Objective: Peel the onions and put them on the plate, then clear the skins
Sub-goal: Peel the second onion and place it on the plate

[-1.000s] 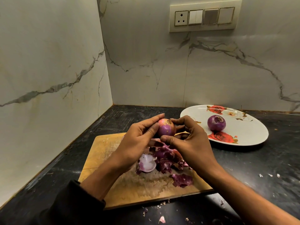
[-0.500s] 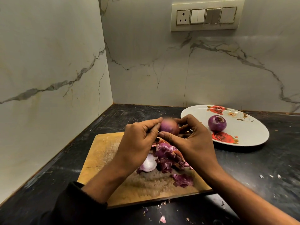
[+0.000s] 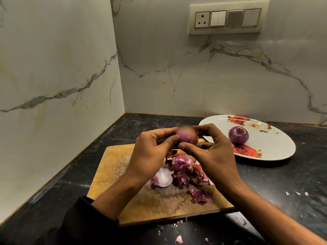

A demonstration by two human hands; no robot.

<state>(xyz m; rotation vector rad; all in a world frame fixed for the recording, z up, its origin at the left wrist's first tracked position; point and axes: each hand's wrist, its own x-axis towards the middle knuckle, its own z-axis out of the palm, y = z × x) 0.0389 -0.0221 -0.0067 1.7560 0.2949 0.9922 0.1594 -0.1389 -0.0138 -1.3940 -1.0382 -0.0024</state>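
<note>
The red onion [image 3: 187, 137], turned since a second ago, is gripped by left hand [image 3: 152, 152] and right hand [image 3: 210, 152] fingers; peeling appears nearly finished.

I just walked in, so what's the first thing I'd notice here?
Two hands, left hand and right hand, hold a purple onion up over the wooden board. Under them lies a heap of purple skins. To the right, another peeled onion sits on a white rose-patterned plate.

The held onion [image 3: 187, 137] is motion-blurred, its sides hidden behind curled fingers [image 3: 163, 137].
</note>
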